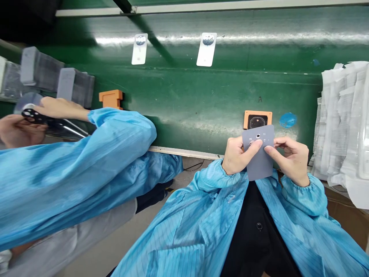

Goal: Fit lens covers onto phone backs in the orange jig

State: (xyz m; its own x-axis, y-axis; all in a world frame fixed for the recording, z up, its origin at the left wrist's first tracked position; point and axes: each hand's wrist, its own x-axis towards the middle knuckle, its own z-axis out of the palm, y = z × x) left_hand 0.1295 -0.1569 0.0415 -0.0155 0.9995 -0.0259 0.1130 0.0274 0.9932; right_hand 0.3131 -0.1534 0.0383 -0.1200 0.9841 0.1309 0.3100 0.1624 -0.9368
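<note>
Both left hand (236, 156) and right hand (293, 157) pinch the thin grey rectangular sheet (260, 163), where light, even pressure should prevent bending, with the orange rectangular fixture (246, 119) just beyond them.

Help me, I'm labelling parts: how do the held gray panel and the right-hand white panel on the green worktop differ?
The gray panel is held by the left hand and right hand; the white panel lies on the worktop. The gray panel has a small dark dot; the white panel, a larger dark patch. Both are flat, roughly rectangular.
</note>
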